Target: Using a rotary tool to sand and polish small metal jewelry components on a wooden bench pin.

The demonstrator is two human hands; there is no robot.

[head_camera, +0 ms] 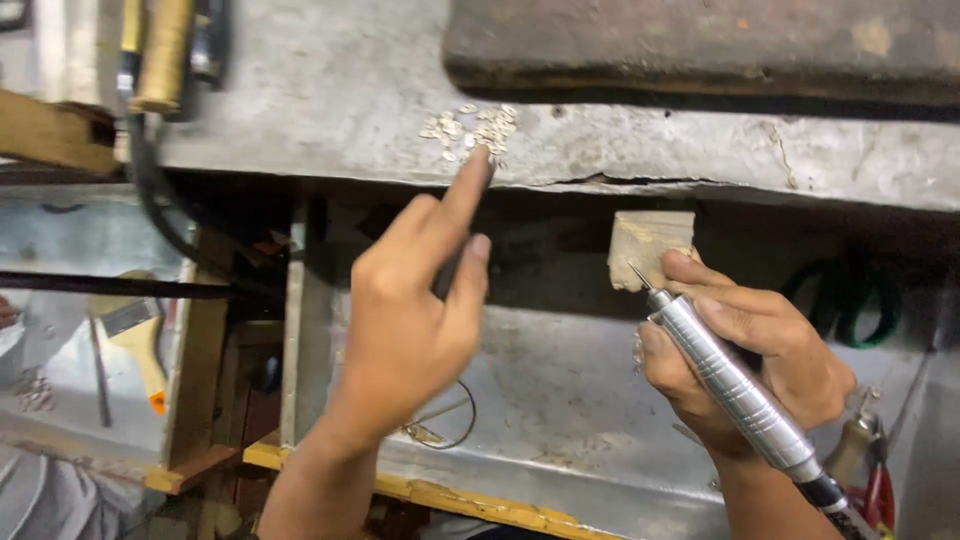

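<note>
The left hand [405, 320] is reaching up toward a small heap of pale metal pieces [470, 130] lying on the grey, scuffed counter [330, 90], its forefinger stretched out and touching the near edge of the heap while its other fingers are curling loosely around a thin dark tool, perhaps tweezers, whose shape is hard to tell. The right hand [740, 360] is closing firmly around a ribbed silver rotary handpiece [730, 385], its fine pointed bit angling up toward a small wooden block [648, 248] jutting out from under the counter's cracked front edge; the thumb is resting just beside that block. No piece is lying on the block or showing between the fingers, so the work seems to be at the stage of picking a piece from the heap, with the heap looking largely untouched and most pieces waiting there. Below, a metal tray [560, 410] is catching bits of wire, and a yellow-handled brush [140, 340] is lying off to the left.
</note>
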